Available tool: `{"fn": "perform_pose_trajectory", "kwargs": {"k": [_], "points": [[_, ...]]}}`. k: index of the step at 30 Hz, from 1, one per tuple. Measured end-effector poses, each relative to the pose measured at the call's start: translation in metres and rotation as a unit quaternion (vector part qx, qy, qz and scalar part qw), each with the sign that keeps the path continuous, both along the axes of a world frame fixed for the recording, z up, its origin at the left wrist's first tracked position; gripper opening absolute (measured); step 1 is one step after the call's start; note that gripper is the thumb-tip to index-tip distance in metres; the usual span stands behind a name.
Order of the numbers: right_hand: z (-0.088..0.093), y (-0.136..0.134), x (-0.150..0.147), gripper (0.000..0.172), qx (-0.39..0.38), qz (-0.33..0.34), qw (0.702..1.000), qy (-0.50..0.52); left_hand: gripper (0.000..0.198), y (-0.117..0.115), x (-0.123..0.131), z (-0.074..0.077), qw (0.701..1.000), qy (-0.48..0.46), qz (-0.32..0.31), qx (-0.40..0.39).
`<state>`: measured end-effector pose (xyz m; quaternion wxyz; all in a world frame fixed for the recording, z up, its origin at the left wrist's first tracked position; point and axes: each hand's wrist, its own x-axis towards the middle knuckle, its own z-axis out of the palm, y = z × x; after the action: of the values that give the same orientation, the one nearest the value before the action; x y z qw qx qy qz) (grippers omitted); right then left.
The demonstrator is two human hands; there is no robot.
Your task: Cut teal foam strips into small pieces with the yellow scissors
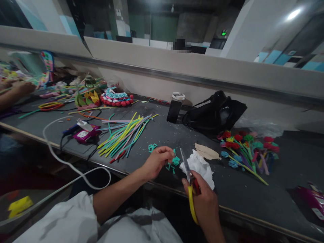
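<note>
My right hand (204,202) grips yellow-and-red-handled scissors (189,182), blades pointing up and away over the dark table's (162,135) front edge. My left hand (158,161) is pinched on a small teal pipe-cleaner piece (173,154) just left of the blades. Short teal cut pieces (174,162) lie scattered on the table under and between the hands. A crumpled white tissue (199,166) lies right behind the scissors.
A fan of coloured pipe cleaners (125,135) lies at left, by a magenta glue gun (84,134) with a white cable (73,165). Finished pipe-cleaner flowers (246,148) lie at right. A black bag (215,113) and dark bottle (174,108) stand behind. Another person's hand (21,88) works far left.
</note>
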<state>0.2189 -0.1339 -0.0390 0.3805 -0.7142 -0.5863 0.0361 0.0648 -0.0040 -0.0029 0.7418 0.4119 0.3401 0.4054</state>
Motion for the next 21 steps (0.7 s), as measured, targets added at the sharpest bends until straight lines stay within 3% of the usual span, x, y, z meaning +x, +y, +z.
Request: {"fn": "perform_pose_trajectory", "kwargs": {"k": [4, 16, 21], "points": [[-0.002, -0.002, -0.003, 0.037, 0.006, 0.021, 0.999, -0.048, 0.011, -0.013, -0.001, 0.010, 0.998, -0.069, 0.013, -0.007], [-0.002, -0.001, -0.009, 0.032, 0.055, 0.066, 0.994, -0.065, 0.015, -0.025, -0.003, 0.015, 0.995, -0.090, 0.029, 0.015], [-0.001, -0.003, -0.010, 0.031, 0.034, 0.068, 0.996, -0.039, 0.016, -0.026, -0.001, 0.017, 0.994, -0.105, 0.026, 0.008]]}}
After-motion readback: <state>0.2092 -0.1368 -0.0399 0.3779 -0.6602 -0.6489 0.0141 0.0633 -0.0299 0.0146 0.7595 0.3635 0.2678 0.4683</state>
